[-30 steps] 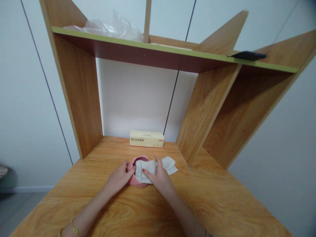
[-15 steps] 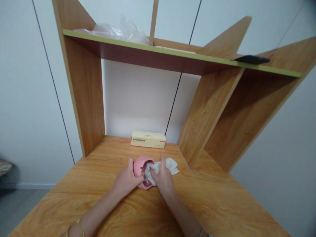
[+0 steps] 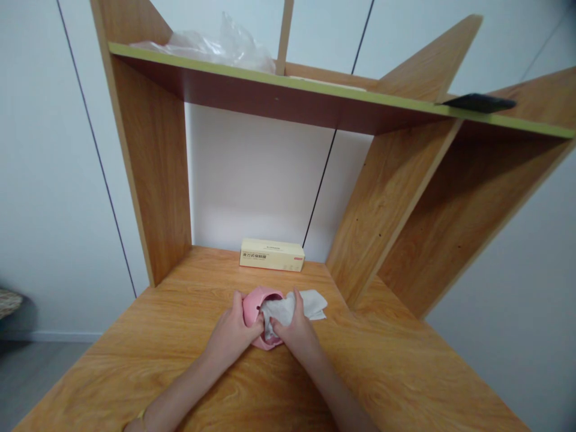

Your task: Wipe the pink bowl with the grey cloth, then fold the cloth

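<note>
A pink bowl-like container (image 3: pixel 252 305) with an angular rim is tipped on its side, its opening turned to the right. My left hand (image 3: pixel 234 330) grips it from the left, thumb at the rim and the other fingers behind it. My right hand (image 3: pixel 297 333) pinches a white cloth (image 3: pixel 279 311) that is bunched into the opening. The cloth's loose end lies to the right, past my right hand. Some fingertips of both hands are hidden by the container and the cloth.
A cream printed box (image 3: pixel 272 255) stands at the back of the wooden desk (image 3: pixel 382 360). Upright wooden panels flank the desk space. On the shelf (image 3: pixel 270 81) above lie a clear plastic bag (image 3: pixel 220 48) and a dark flat object (image 3: pixel 480 103).
My right hand's thumb has drawn back slightly, and the cloth at the opening looks flatter and more spread. My left hand keeps its hold. The camera view has shifted a little.
</note>
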### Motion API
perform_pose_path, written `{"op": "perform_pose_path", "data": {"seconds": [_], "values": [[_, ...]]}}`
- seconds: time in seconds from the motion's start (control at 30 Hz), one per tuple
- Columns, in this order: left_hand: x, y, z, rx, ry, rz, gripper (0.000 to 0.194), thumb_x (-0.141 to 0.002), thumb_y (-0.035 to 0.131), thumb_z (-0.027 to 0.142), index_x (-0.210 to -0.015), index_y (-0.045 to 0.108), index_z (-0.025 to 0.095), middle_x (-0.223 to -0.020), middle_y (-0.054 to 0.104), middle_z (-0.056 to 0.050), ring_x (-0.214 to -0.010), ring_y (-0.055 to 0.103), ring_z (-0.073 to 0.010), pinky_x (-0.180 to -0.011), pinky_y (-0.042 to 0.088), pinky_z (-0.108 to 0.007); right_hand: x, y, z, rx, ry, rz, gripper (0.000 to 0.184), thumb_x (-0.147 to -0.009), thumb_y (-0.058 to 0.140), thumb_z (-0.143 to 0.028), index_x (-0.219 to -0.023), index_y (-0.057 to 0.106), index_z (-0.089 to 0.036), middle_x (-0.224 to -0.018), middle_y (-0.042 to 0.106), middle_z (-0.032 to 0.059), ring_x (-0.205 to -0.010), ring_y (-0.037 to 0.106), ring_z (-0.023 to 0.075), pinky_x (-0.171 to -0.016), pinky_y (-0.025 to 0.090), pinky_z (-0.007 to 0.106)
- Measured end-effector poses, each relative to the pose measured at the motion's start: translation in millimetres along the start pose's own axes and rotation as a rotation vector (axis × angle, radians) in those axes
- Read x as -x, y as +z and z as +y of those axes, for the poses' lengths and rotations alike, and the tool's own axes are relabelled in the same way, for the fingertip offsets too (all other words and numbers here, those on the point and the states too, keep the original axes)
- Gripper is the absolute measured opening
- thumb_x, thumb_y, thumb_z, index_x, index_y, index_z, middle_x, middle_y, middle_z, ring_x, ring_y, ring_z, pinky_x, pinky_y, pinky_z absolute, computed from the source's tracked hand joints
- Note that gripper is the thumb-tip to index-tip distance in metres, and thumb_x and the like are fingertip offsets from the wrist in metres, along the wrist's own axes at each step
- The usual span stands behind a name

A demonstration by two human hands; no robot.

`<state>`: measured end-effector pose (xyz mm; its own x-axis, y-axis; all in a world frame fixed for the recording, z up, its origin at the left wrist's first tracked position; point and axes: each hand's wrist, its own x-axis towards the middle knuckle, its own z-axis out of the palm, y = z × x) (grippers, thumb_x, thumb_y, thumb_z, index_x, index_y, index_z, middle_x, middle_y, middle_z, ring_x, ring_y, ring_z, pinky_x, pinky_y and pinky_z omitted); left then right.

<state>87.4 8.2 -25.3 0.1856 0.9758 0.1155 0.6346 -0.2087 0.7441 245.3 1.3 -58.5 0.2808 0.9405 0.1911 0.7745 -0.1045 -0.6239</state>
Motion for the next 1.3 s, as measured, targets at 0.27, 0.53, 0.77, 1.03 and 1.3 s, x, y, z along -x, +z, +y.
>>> {"op": "perform_pose_path", "data": {"seconds": [0.27, 0.53, 0.77, 1.03, 1.3], "values": [[1, -1.8, 2, 0.028, 0.078, -0.032, 0.022, -0.070, 0.051, 0.030, -0.086, 0.038, 0.022, -0.073, 0.058, 0.001, -0.066, 0.057, -0.0175, -0.057, 0.039, -0.024, 1, -18, -17, 0.390, -0.061, 0.112, 0.066, -0.077, 0.050, -0.032, -0.135, 0.025, -0.014, -0.069, 0.066, 0.0089, -0.067, 0.063, 0.0254, -0.058, 0.041, 0.029], [4, -3.1, 5, -0.032, 0.101, -0.059, 0.026, -0.071, 0.051, 0.035, -0.091, 0.041, 0.022, -0.078, 0.061, -0.001, -0.069, 0.059, -0.0192, -0.057, 0.039, -0.024, 1, -24, -18, 0.371, -0.174, 0.177, 0.066, -0.078, 0.050, -0.031, -0.136, 0.024, -0.016, -0.082, 0.067, 0.0092, -0.076, 0.062, 0.0232, -0.064, 0.041, 0.028], [6, -5.1, 2, 0.019, 0.146, -0.049, 0.037, -0.076, 0.048, 0.040, -0.108, 0.044, 0.020, -0.094, 0.063, -0.007, -0.084, 0.060, -0.0236, -0.070, 0.043, -0.030, 0, -18, -11, 0.156, -0.006, 0.029, 0.062, -0.076, 0.050, -0.029, -0.133, 0.029, -0.019, -0.090, 0.066, 0.0094, -0.081, 0.062, 0.0240, -0.065, 0.041, 0.028], [0, 8.2, -17, 0.334, 0.207, -0.027, 0.076, -0.075, 0.054, 0.045, -0.134, 0.020, 0.011, -0.132, 0.039, -0.017, -0.119, 0.040, -0.0260, -0.098, 0.032, -0.038, 4, -10, -4, -0.112, -0.037, 0.123, 0.061, -0.075, 0.043, -0.018, -0.134, 0.027, -0.013, -0.087, 0.066, 0.0094, -0.078, 0.062, 0.0220, -0.064, 0.043, 0.026], [0, 8.1, -10, 0.329, 0.160, 0.007, 0.065, -0.068, 0.059, 0.027, -0.126, 0.031, 0.014, -0.118, 0.052, -0.013, -0.104, 0.053, -0.0229, -0.090, 0.040, -0.035, 3, -7, -8, -0.154, -0.024, 0.091, 0.063, -0.078, 0.042, -0.024, -0.135, 0.020, -0.011, -0.079, 0.066, 0.0070, -0.067, 0.062, 0.0196, -0.056, 0.043, 0.025]]}}
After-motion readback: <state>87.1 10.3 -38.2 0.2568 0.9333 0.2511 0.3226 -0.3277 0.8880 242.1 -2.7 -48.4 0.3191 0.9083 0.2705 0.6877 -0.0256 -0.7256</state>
